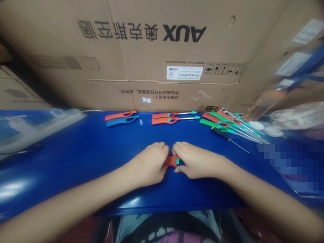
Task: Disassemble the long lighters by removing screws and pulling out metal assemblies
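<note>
Near the front edge of the blue table (121,148), my left hand (155,163) and my right hand (192,160) grip one red lighter handle (171,161) between them. Its red middle and a teal button show; both ends are hidden in my fingers. Beyond my hands lie an orange lighter (162,120) and a red lighter (162,115), each with a metal tube and teal tip. To their left are a red handle piece (118,116) and a blue handle piece (117,122), with small metal bits beside them.
Several red and green lighters (215,118) are piled at the back right, with a black screwdriver (220,133) in front. A large cardboard box (141,64) stands along the back. Clear plastic (48,130) lies at left, a whitish plastic bag (298,116) at right.
</note>
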Action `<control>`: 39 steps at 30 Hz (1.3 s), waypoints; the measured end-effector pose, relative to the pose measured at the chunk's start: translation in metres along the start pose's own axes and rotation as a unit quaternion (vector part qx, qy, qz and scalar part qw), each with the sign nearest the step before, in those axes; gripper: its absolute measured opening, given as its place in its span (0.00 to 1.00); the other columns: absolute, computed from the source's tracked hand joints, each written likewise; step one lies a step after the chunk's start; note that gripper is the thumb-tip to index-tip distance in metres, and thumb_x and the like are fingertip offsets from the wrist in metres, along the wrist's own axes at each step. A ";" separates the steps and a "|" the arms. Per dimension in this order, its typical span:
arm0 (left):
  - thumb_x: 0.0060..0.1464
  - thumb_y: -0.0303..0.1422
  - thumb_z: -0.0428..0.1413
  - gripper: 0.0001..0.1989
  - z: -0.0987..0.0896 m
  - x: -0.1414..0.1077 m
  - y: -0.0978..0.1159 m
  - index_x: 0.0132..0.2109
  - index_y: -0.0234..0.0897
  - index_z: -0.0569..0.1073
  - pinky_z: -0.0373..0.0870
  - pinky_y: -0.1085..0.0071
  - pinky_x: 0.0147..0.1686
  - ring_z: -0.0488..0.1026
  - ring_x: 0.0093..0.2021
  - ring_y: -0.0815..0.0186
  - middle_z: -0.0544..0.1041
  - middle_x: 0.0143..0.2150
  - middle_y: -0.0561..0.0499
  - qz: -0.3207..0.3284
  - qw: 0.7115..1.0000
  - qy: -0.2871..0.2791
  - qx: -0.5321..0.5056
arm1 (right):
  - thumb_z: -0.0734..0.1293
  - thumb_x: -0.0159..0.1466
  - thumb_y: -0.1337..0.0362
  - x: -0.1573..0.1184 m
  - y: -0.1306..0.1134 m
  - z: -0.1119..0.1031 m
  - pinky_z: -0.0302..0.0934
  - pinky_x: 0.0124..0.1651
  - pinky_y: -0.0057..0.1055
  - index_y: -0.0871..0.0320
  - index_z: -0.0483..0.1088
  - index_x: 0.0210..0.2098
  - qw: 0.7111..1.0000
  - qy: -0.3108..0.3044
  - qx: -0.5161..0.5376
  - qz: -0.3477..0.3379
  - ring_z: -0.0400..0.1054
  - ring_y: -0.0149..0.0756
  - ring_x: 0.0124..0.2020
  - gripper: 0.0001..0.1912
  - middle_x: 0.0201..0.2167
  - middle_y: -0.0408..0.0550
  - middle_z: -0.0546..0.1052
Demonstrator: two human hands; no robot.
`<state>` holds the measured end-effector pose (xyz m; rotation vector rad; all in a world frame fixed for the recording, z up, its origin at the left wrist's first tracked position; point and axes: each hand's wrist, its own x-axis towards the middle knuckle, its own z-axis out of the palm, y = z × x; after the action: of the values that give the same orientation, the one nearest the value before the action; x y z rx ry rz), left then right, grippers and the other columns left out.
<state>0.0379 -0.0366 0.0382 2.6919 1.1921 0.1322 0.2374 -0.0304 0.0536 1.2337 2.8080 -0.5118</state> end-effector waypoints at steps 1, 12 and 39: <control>0.56 0.31 0.57 0.05 0.001 0.000 -0.001 0.39 0.37 0.68 0.71 0.59 0.41 0.72 0.41 0.53 0.73 0.41 0.42 0.003 1.000 0.002 -0.007 | 0.73 0.61 0.61 0.000 0.000 0.001 0.61 0.43 0.37 0.57 0.64 0.36 1.000 0.000 0.000 -0.004 0.67 0.45 0.42 0.13 0.39 0.53 0.72; 0.67 0.40 0.50 0.12 0.012 0.015 -0.029 0.48 0.37 0.69 0.69 0.59 0.46 0.70 0.46 0.55 0.73 0.46 0.44 0.098 0.994 0.047 -0.011 | 0.67 0.63 0.60 0.002 0.021 0.003 0.59 0.37 0.34 0.58 0.61 0.46 0.996 0.063 0.064 -0.012 0.69 0.42 0.37 0.16 0.38 0.52 0.74; 0.67 0.38 0.48 0.08 0.027 0.026 -0.053 0.44 0.40 0.66 0.67 0.68 0.43 0.72 0.40 0.64 0.74 0.39 0.53 -0.068 0.911 0.216 -0.346 | 0.58 0.74 0.58 0.015 0.059 0.005 0.45 0.32 0.30 0.56 0.69 0.34 0.989 0.131 -0.050 0.042 0.69 0.36 0.36 0.15 0.37 0.46 0.79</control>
<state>0.0219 0.0137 0.0012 1.9905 1.1410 0.9711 0.2694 0.0160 0.0301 1.4895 2.9302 -0.2155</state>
